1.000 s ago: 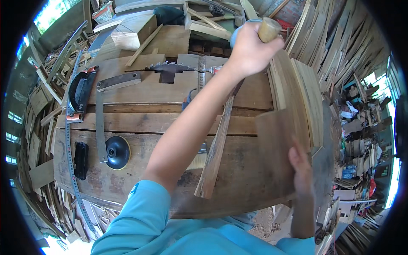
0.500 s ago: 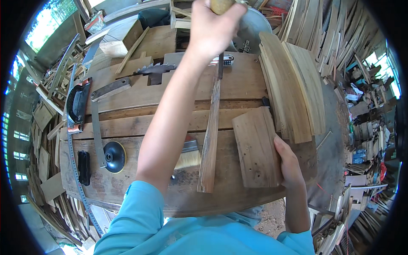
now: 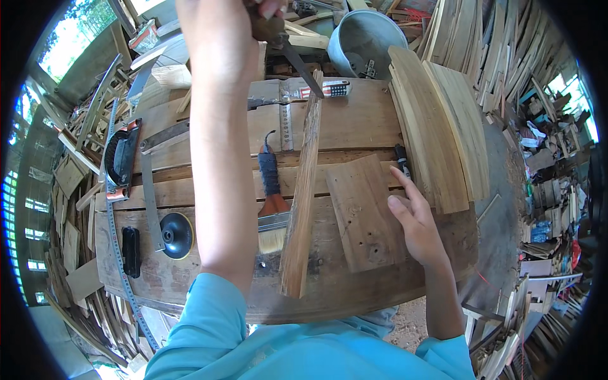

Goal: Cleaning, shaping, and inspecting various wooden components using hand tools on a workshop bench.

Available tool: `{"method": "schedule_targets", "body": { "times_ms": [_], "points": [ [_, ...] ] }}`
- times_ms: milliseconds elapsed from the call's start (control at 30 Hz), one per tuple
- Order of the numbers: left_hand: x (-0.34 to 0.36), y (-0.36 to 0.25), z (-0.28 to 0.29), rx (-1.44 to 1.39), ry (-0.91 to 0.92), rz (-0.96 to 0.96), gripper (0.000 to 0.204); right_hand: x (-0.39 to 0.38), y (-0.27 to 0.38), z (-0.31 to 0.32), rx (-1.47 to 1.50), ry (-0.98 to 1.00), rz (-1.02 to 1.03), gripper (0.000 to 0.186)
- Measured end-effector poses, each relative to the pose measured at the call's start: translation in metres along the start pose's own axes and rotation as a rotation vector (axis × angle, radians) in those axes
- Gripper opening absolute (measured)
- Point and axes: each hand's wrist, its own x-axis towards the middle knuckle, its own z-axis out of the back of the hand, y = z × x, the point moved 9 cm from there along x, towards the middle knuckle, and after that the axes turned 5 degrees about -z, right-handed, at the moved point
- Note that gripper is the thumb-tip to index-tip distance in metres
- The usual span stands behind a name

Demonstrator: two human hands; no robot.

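Note:
Up at the top edge, my left hand [image 3: 218, 38] is closed around the wooden handle of a chisel [image 3: 296, 62]. Its narrow dark blade slants down to the right, the tip over the far end of a long rough wood strip [image 3: 300, 209]. That strip lies lengthwise on the workbench [image 3: 354, 299]. My right hand [image 3: 419, 231] has its fingers stretched out at the right edge of a flat wooden block [image 3: 366, 218] with small holes; whether they touch it I cannot tell. Left of the strip lies a paintbrush [image 3: 271, 183] with a dark wrapped handle.
Bench left: a hand sander [image 3: 119, 158], a metal square [image 3: 149, 202], a round sanding pad [image 3: 175, 235], a black case-like piece [image 3: 130, 251] and a tape measure [image 3: 120, 266]. Wide boards [image 3: 437, 139] lie at right. A bucket [image 3: 364, 41], utility knife [image 3: 329, 89] and black marker [image 3: 401, 161] stand or lie beyond.
My left hand has swung left with the chisel, whose blade now slants. The block and wood strip have shifted slightly left. My right hand's fingers have loosened and spread from the block's side.

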Motion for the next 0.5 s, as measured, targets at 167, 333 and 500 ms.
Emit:
{"method": "schedule_targets", "body": {
  "times_ms": [167,333,500],
  "points": [
    [-0.009,-0.051,0.011,0.877,-0.262,-0.313,0.024,-0.001,0.015,-0.013,-0.285,-0.077,0.117,0.063],
    [0.004,-0.073,0.005,0.550,-0.064,-0.187,0.024,-0.006,0.038,-0.015,-0.573,-0.210,0.228,0.062],
    [0.003,-0.091,0.008,0.395,-0.054,-0.120,0.024,-0.018,0.080,-0.043,-0.549,-0.279,0.612,0.061]
  ]
}}
